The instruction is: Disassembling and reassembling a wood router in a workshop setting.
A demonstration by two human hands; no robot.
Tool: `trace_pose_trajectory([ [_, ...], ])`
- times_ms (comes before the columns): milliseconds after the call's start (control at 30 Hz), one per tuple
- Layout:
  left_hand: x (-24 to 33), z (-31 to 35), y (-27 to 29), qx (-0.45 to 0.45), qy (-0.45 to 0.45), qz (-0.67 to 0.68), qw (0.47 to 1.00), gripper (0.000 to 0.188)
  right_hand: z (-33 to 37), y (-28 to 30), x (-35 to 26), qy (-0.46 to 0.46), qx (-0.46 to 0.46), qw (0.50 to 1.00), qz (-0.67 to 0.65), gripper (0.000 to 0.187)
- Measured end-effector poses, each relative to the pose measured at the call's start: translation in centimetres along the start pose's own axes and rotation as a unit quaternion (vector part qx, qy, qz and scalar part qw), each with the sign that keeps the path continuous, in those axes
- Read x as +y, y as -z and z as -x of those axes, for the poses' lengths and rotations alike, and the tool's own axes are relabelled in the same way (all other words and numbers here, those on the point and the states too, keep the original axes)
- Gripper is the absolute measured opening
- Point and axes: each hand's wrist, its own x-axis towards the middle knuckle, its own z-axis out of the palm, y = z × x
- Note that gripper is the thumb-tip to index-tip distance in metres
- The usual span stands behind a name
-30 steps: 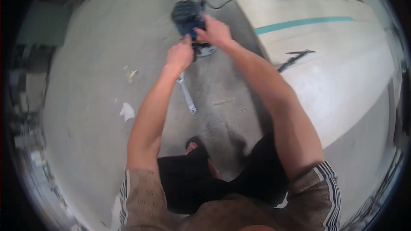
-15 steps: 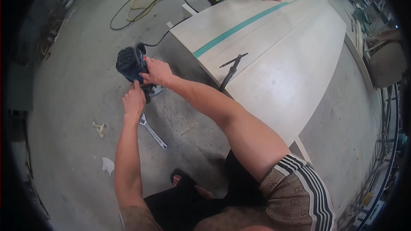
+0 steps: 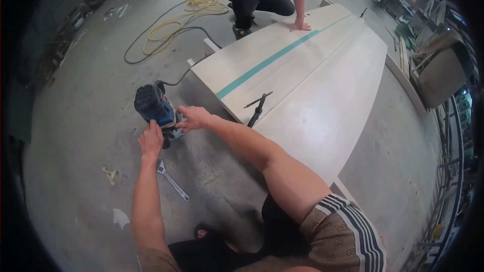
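Here you are, bent over the blue-and-black router (image 3: 161,112), which stands on the grey floor (image 3: 85,136) near the left edge of the pale panel (image 3: 312,111). Your left hand (image 3: 150,140) is at the near side, fingers bunched, tips against the lower housing; your right hand (image 3: 194,118) comes in from the other side, thumb and forefinger parted beside the base. The fingers hide the contact, so I can't tell whether either hand truly grips a part.

That looks like the weak spot! Neither palm wraps the motor, so an uneven push could tip a top-heavy tool, maybe onto those left fingers. Watch the power cord (image 3: 176,79), too: it runs from the router to the panel's edge, and a snag there could yank the machine round. If it's live, a bumped switch could start the motor with fingertips right by the base.

Down below, the adjustable wrench (image 3: 173,181) lies loose ahead of your sandalled foot (image 3: 201,232); a careless step could skid on it. On the right, the black clamp (image 3: 258,110) juts up at the panel edge, so a quick swing of your right arm could catch it. Beyond, a co-worker's hand (image 3: 301,25) rests on the panel, and a hard knock could jolt it.
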Motion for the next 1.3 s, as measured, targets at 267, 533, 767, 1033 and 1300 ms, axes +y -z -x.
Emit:
trace_pose_trajectory([
  [267,0.0,0.1,-0.2,0.052,-0.012,0.086,0.995,0.02,1.3,0.6,3.0,-0.034,-0.301,0.938,0.17,0.047],
  [533,0.3,0.7,-0.1,0.063,0.002,0.106,0.992,0.023,1.6,0.7,3.5,-0.044,-0.279,0.943,0.175,0.047],
  [767,0.3,0.5,0.5,0.091,0.027,0.119,0.988,0.023,1.9,0.6,3.0,-0.032,-0.295,0.938,0.181,0.043],
  [1033,0.7,0.3,0.0,0.12,0.028,0.111,0.986,0.022,1.9,0.5,3.8,-0.022,-0.294,0.932,0.212,0.036],
  [1300,0.2,0.4,0.1,0.098,0.038,0.104,0.989,0.023,1.7,0.3,2.8,-0.023,-0.296,0.931,0.211,0.025],
])
